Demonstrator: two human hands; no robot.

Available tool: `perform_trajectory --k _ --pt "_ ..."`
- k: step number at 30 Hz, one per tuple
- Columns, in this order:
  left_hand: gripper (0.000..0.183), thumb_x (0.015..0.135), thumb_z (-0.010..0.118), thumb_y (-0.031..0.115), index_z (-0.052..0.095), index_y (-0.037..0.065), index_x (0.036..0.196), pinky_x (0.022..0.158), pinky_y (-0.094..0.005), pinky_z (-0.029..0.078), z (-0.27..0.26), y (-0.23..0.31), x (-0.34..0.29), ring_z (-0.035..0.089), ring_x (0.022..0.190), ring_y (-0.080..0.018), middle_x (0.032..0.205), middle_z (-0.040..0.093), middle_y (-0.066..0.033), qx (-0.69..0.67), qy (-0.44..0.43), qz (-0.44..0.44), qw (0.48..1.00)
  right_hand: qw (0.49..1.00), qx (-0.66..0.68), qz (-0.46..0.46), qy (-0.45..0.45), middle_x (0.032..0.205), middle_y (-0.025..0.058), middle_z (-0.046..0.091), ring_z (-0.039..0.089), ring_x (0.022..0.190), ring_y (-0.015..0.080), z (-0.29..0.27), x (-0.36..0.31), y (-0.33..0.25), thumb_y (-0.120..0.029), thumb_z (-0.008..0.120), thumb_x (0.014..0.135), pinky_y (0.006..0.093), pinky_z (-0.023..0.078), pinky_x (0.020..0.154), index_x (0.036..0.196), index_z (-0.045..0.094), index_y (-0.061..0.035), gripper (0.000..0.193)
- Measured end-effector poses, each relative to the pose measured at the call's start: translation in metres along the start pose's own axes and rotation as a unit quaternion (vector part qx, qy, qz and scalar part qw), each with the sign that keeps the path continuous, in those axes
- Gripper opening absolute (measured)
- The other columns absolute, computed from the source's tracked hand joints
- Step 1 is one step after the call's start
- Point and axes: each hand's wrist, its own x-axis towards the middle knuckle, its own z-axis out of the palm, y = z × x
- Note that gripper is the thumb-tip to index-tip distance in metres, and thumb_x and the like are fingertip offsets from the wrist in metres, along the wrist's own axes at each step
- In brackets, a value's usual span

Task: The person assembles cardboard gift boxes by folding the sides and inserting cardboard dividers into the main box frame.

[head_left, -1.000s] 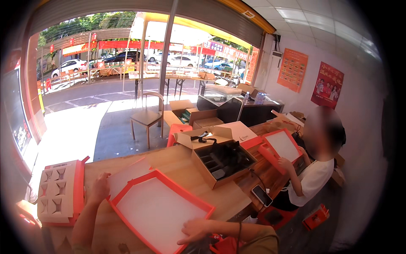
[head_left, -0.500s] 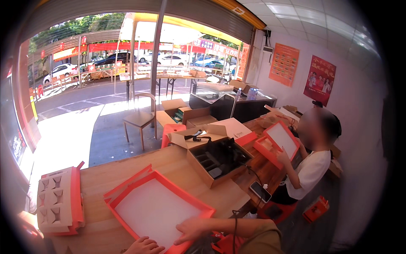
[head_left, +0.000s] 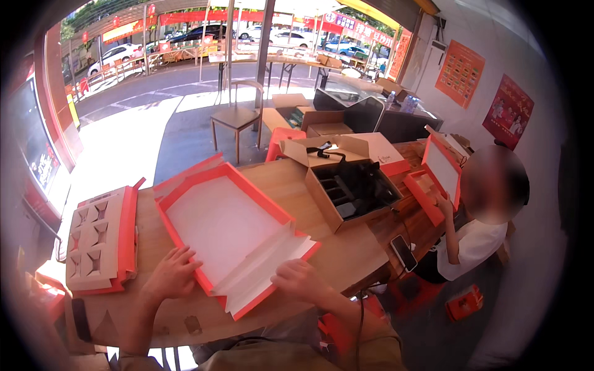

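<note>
A shallow red cardboard box (head_left: 216, 207) with a white inside lies on the wooden table in front of me. Its near-side flap (head_left: 263, 269), pale within and red along the edge, is folded outward. My left hand (head_left: 172, 272) has its fingers bent over the box's left wall close to the near corner. At the flap's outer edge, my right hand (head_left: 303, 281) pinches the cardboard; the thumb is partly hidden. Left of the box lies a stack of red cardboard with a brown insert (head_left: 99, 241) on top, which has several cut-out openings.
An opened brown carton (head_left: 352, 198) with black items stands beyond the box to the right. A phone (head_left: 403, 253) lies near the table's right part. Another person (head_left: 479, 216) sits there, handling a similar red box (head_left: 427, 195). A red stool (head_left: 284, 142) stands behind the table.
The near-side flap has folded outward. My left hand has moved to the left wall, and my right hand has moved from the box's inside onto the flap. The view has shifted.
</note>
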Motion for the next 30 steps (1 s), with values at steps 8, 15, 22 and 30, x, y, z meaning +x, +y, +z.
perform_trajectory --k 8,15,22,30 --pt "0.042 0.094 0.068 0.027 0.068 0.002 0.127 0.117 -0.0499 0.042 -0.009 0.050 0.013 0.058 0.133 -0.0395 0.133 0.067 -0.0217 -0.033 0.047 -0.040 0.998 0.989 0.075 0.099 0.083 0.093 0.0043 0.061 0.063 0.091 0.0280 0.048 -0.043 -0.041 -0.005 0.080 0.071 0.0414 0.055 0.083 0.099 0.074 -0.0110 0.029" --pt "0.023 0.095 0.068 0.018 0.073 0.005 0.113 0.075 -0.0445 0.057 0.034 0.073 0.023 0.073 0.087 -0.0311 0.090 0.076 -0.0119 -0.015 -0.020 -0.103 0.994 0.958 0.196 0.179 0.103 0.097 0.0044 0.063 0.064 0.094 0.0265 0.043 -0.034 -0.075 -0.011 0.084 0.079 0.0395 0.052 0.083 0.095 0.075 -0.0091 0.018" --pt "0.015 0.094 0.067 0.012 0.075 0.005 0.104 0.066 -0.0445 0.055 0.033 0.065 0.022 0.072 0.076 -0.0308 0.079 0.073 -0.0109 -0.085 0.069 -0.055 0.992 0.962 0.189 0.184 0.071 0.088 0.0041 0.066 0.067 0.086 0.0261 0.044 -0.062 -0.087 -0.010 0.084 0.079 0.0394 0.055 0.078 0.086 0.074 -0.0084 0.012" --pt "0.015 0.093 0.069 0.012 0.076 0.006 0.104 0.065 -0.0450 0.055 0.028 0.063 0.020 0.072 0.075 -0.0324 0.080 0.073 -0.0124 -0.096 0.045 -0.047 0.993 0.878 0.287 0.380 -0.057 0.080 0.0115 0.070 0.069 0.068 0.0305 0.023 -0.028 -0.052 -0.014 0.080 0.091 0.0419 0.057 0.065 0.126 0.066 -0.0058 0.039"
